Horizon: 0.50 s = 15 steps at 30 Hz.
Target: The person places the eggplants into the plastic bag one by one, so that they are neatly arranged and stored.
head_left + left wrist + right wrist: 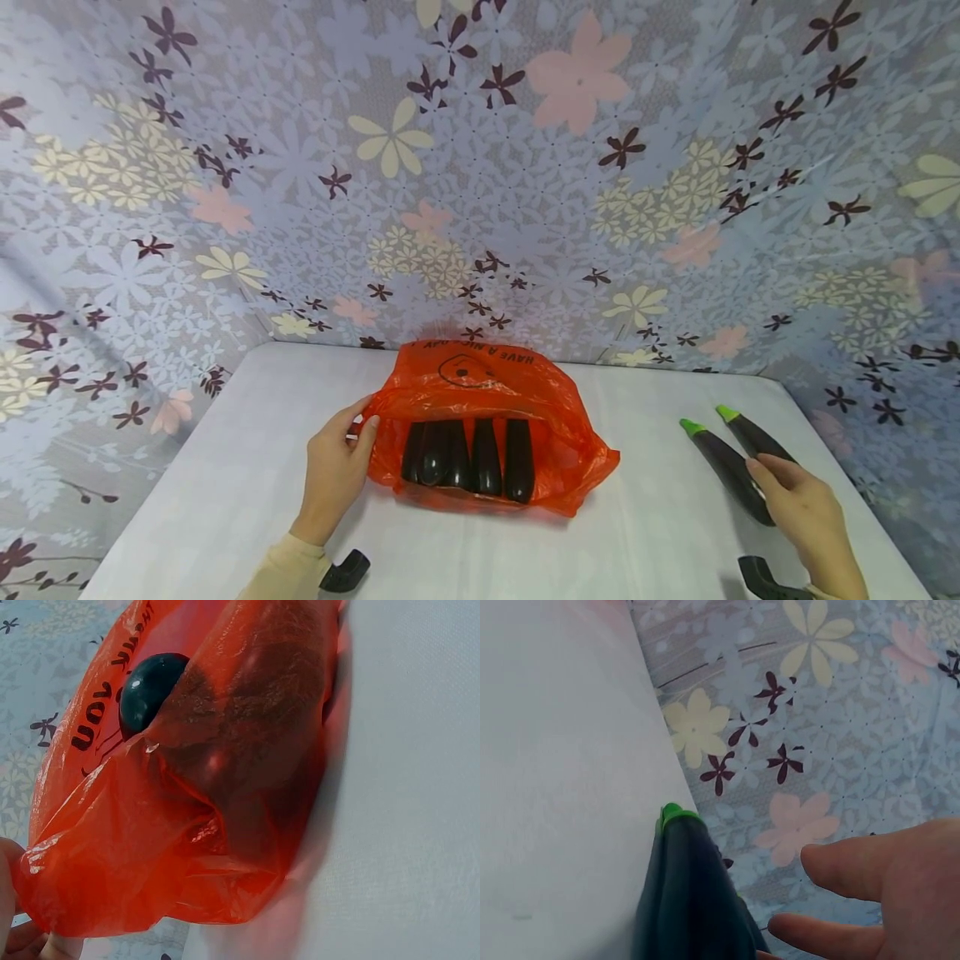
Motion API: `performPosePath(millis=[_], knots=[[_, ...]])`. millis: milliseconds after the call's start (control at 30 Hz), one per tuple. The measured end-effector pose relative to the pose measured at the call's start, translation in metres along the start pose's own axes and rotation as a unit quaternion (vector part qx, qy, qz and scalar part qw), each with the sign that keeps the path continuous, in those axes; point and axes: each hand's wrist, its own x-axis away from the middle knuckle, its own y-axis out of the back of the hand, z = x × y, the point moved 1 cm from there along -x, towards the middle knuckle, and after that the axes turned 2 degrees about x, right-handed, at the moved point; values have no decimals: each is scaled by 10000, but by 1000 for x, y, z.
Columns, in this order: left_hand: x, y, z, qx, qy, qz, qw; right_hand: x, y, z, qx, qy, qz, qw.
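Observation:
An orange-red plastic bag (480, 404) with black print lies on the table, its mouth facing me. Several dark eggplants (519, 458) lie side by side inside; in the left wrist view the rounded end of one eggplant (152, 691) shows through the mouth. My left hand (337, 458) pinches the left edge of the bag's mouth. To the right lie two green-tipped eggplants, one nearer the bag (727, 471) and one farther right (757, 435). My right hand (806, 500) reaches over them, its thumb and fingers (847, 866) extended, without a visible grip. It partly hides the farther eggplant.
A white table (645, 533) carries everything. Flowered cloth (480, 167) rises behind it and at both sides. Black curved pieces (347, 572) sit by both wrists.

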Motion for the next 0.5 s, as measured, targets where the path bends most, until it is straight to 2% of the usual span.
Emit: performPosePath(millis=[300,500], knots=[[1,1,0,14,-35,-9,10000,-8,-1,-7,139,-97,367,9992],[0,0,0,9,16,9,10000,-13,-4,-11,267,-244,304,9989]])
